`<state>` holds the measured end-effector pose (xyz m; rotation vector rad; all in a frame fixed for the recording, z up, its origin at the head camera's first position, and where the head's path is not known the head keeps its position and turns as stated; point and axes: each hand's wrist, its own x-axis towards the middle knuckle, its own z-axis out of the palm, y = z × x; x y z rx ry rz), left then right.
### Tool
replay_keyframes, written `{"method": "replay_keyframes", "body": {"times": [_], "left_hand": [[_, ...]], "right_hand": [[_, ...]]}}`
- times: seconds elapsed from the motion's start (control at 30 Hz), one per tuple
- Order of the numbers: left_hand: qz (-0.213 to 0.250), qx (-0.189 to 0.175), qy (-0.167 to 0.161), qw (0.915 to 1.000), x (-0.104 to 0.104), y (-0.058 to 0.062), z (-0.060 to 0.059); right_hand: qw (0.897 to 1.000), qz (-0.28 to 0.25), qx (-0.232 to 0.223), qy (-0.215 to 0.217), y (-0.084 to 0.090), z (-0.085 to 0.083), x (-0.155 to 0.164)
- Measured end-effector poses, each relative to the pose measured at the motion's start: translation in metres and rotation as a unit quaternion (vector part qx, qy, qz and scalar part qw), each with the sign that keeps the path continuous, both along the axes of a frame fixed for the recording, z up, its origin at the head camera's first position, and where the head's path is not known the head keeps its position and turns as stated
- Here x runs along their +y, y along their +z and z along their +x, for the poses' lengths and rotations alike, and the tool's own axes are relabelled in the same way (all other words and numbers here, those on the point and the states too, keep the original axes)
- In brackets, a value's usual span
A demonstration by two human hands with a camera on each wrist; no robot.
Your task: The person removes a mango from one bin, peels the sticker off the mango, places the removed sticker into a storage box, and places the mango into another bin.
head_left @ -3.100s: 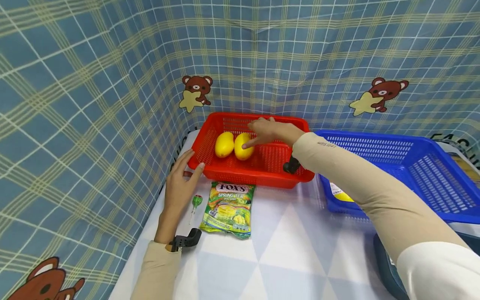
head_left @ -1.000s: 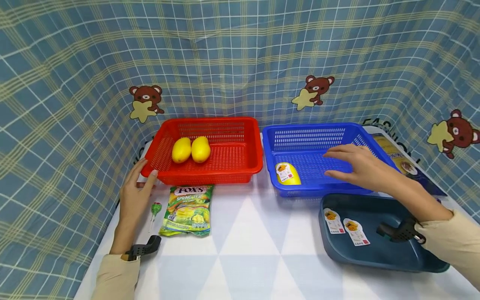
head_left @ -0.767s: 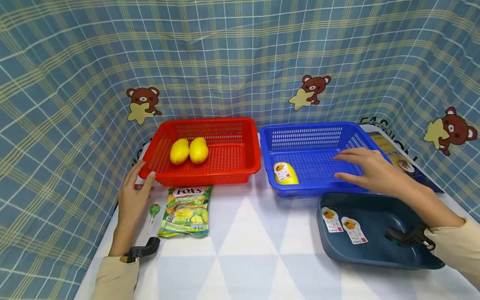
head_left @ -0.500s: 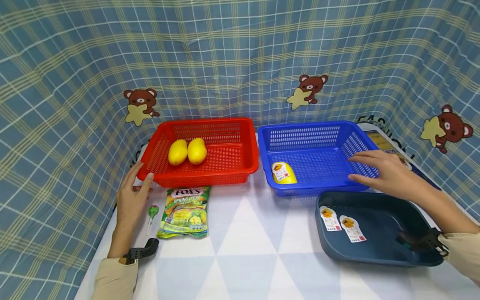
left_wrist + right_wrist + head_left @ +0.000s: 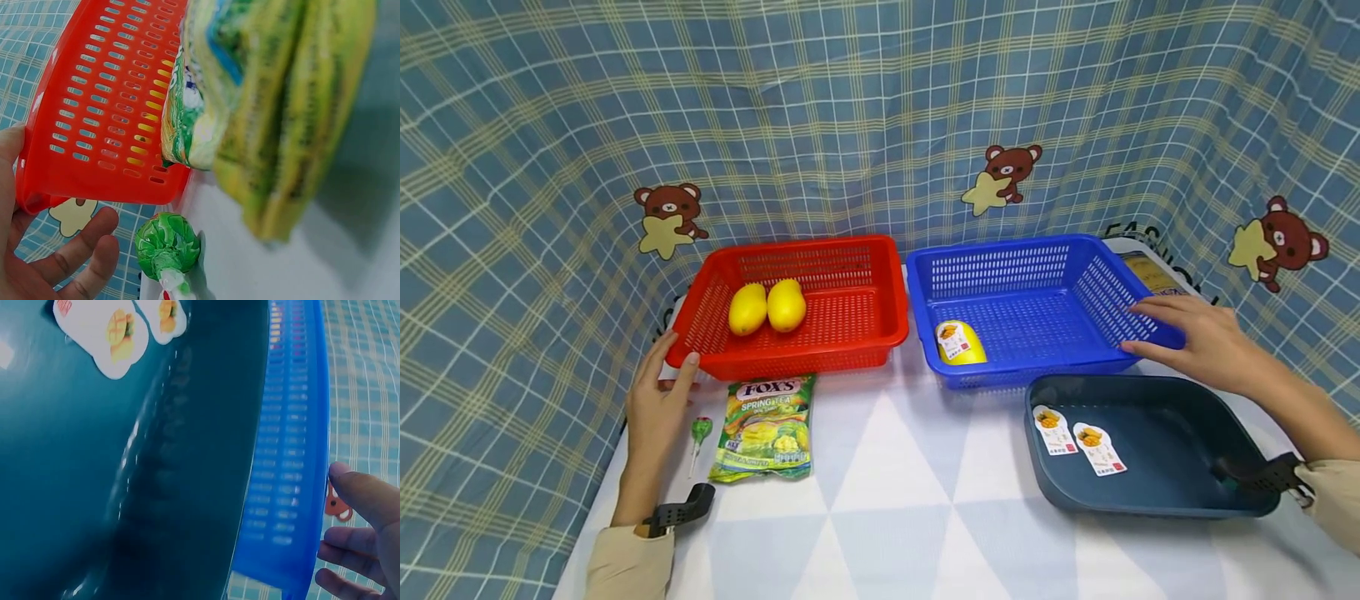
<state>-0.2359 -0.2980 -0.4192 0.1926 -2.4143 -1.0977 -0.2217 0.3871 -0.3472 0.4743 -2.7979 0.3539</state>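
Observation:
My left hand (image 5: 655, 400) rests at the front left corner of a red plastic basket (image 5: 805, 364), thumb and fingers spread about its rim. Two yellow mangoes (image 5: 767, 308) lie side by side in that basket. At the front right corner of a blue basket (image 5: 1030, 325), my right hand (image 5: 1217, 346) touches the rim with its fingertips (image 5: 340, 469), fingers apart. A mango (image 5: 972, 346) bearing a white label lies in the blue basket's front left corner. Fingers (image 5: 94, 237) of the left hand show beyond the red basket's wall in the left wrist view.
A green-wrapped lollipop (image 5: 702, 429) and a Fox's candy bag (image 5: 765, 429) lie before the red basket. A dark teal basin (image 5: 1150, 483) with two mango-printed labels (image 5: 1099, 450) stands before the blue basket. A printed package (image 5: 1153, 275) lies behind the right hand. Patterned cloth (image 5: 850, 125) walls the table.
My right hand has moved from over the red basket's mangoes to the blue basket's right corner. The view has turned right. My left hand keeps its place at the red basket.

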Motion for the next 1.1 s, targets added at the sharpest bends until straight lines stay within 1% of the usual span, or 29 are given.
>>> {"method": "replay_keyframes", "body": {"times": [0.07, 0.2, 0.3, 0.47, 0.57, 0.63, 0.7, 0.77, 0.8, 0.87, 0.9, 1.0, 1.1], "left_hand": [[-0.001, 0.0, 0.003, 1.0, 0.001, 0.0, 0.001], [-0.003, 0.005, 0.002, 1.0, 0.002, 0.001, 0.001], [0.0, 0.004, 0.005, 1.0, 0.002, 0.002, 0.001], [0.007, -0.009, 0.012, 0.9999, 0.001, 0.003, 0.004], [-0.003, -0.011, 0.009, 0.9999, 0.001, 0.005, 0.005], [-0.016, 0.01, 0.003, 0.9998, 0.002, 0.008, 0.004], [-0.031, 0.041, -0.004, 0.9987, 0.006, 0.013, 0.004], [-0.041, 0.075, -0.02, 0.9961, 0.015, 0.019, 0.005], [-0.043, 0.091, -0.033, 0.9944, 0.021, 0.023, 0.005], [-0.046, 0.107, -0.061, 0.9913, 0.04, 0.032, 0.006], [-0.048, 0.11, -0.081, 0.9895, 0.051, 0.038, 0.006], [-0.048, 0.099, -0.149, 0.9827, 0.088, 0.053, 0.004], [-0.058, 0.082, -0.212, 0.972, 0.129, 0.064, -0.001]], "right_hand": [[1.0, 0.002, -0.005, -0.01, 0.0, 0.0, 0.005], [0.999, 0.009, -0.031, -0.039, 0.001, -0.001, 0.016], [0.998, 0.015, -0.046, -0.051, 0.001, -0.002, 0.023], [0.995, 0.003, -0.082, -0.048, 0.004, -0.002, 0.03], [0.994, -0.003, -0.104, -0.045, 0.004, -0.001, 0.032], [0.993, -0.004, -0.113, -0.045, 0.003, 0.001, 0.033], [0.992, -0.002, -0.119, -0.046, 0.001, 0.003, 0.034], [0.991, -0.002, -0.122, -0.047, 0.0, 0.004, 0.035], [0.991, -0.003, -0.122, -0.047, -0.001, 0.005, 0.035], [0.991, -0.004, -0.125, -0.049, -0.001, 0.006, 0.034], [0.991, -0.005, -0.127, -0.05, -0.001, 0.006, 0.034], [0.988, -0.003, -0.14, -0.057, -0.001, 0.007, 0.032], [0.987, 0.002, -0.146, -0.061, -0.002, 0.009, 0.031]]}}
